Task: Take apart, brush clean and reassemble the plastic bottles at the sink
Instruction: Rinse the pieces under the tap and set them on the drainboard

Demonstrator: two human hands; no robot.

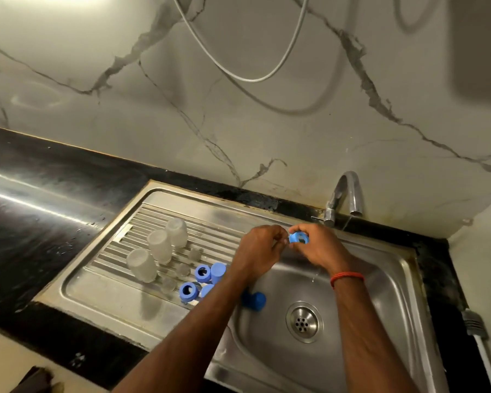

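Both hands meet over the basin's [380,282] back edge, near the tap [345,195]. The right hand [316,246] pinches a blue ring [298,238]; the left hand [260,251] curls beside it, and whether it holds anything I cannot tell. Three clear bottles [159,246] stand upturned on the drainboard [102,287], with loose blue parts [203,273] crowding its basin-side edge under the left forearm. One blue cap [257,301] lies in the basin.

A single wide-angle view, worn on the person's head, looks forward and steeply down over the sink [380,296] from close above. The forearms enter from the bottom edge, and the left hand [260,246] and right hand [316,245] sit mid-frame. The black table [54,199], tap [346,194] and marble wall [238,123] fill the upper part.
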